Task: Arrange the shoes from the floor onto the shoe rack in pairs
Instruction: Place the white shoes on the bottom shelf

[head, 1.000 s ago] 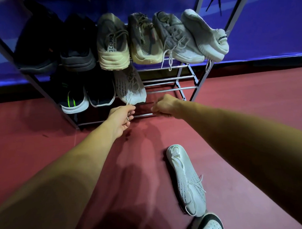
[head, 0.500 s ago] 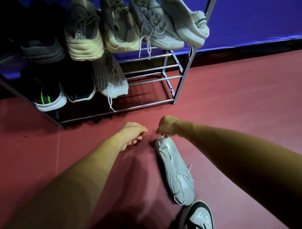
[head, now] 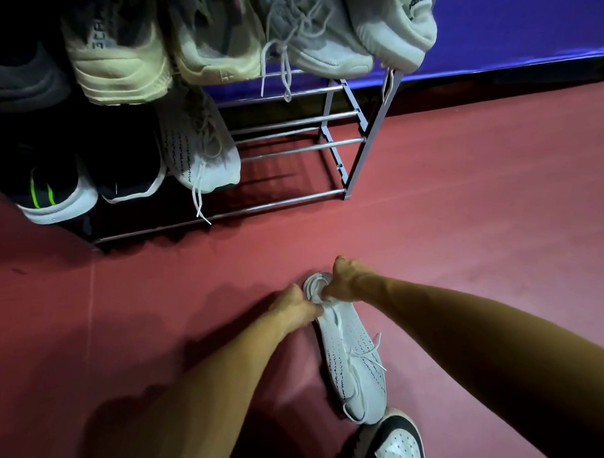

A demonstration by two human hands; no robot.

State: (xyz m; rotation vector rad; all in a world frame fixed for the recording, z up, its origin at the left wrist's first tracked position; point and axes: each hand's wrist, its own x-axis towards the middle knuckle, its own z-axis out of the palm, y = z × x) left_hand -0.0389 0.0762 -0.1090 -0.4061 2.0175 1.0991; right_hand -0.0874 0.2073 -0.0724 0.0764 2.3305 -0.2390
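A white knit sneaker (head: 352,364) with black dotted markings lies on the red floor, heel toward the rack. My left hand (head: 296,305) pinches its collar on the left side, and my right hand (head: 343,281) grips the heel end. Its matching white sneaker (head: 200,153) sits on the lower tier of the metal shoe rack (head: 341,144), one lace hanging over the front bar. To the right of that sneaker the lower bars are bare.
The upper tier holds cream (head: 118,51) and grey-white sneakers (head: 317,41); dark shoes (head: 65,189) fill the lower left. A black-and-white shoe (head: 395,448) lies at the white sneaker's toe. A blue wall (head: 523,31) runs behind the rack, with open red floor to the right.
Both hands pulled back from the rack's lower tier down to the floor and took hold of the white sneaker's heel end. The view tilted down and closer.
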